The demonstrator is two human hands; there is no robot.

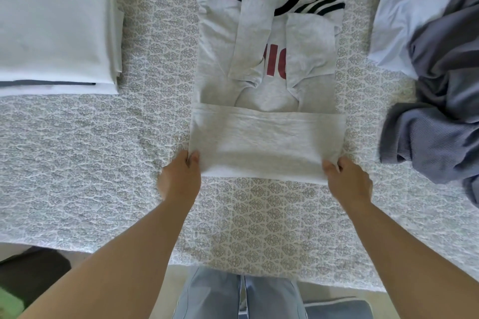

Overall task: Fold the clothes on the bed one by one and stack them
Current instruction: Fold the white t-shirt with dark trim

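A: Shirt point(259, 96) is lying mid-bed point(77, 163), sleeves already tucked in, and we are pinching its lower fold, left hand point(181, 176) at one corner, right hand point(347, 179) at the other.

B: Then we are keeping both corners level and taut, carrying the fold up toward the collar, squaring the edges, before moving it to the stack point(57, 33).
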